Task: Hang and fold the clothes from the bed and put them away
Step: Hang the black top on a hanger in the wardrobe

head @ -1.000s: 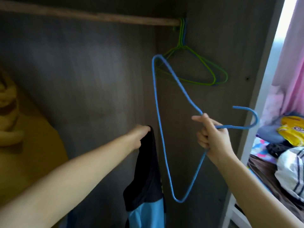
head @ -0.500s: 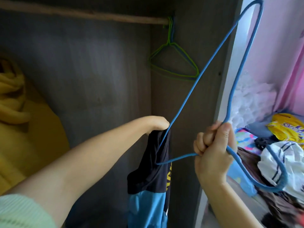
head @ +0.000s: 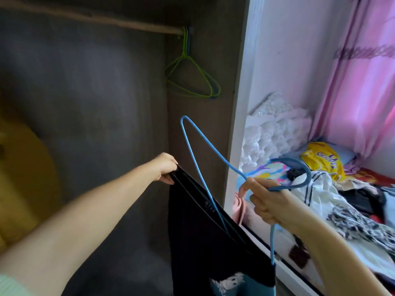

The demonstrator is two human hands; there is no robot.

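Blue wire hanger inside, seemingly, dark garment

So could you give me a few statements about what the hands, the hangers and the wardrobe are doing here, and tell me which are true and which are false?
1. The right hand grips the blue hanger near its hook. True.
2. The left hand hangs free and holds nothing. False: it pinches the top edge of the dark garment.
3. Green hangers hang at the right end of the wardrobe rail. True.
4. One end of the blue hanger goes down into the garment's opening. True.
5. The bed is bare. False: a yellow jersey and other clothes lie on it.
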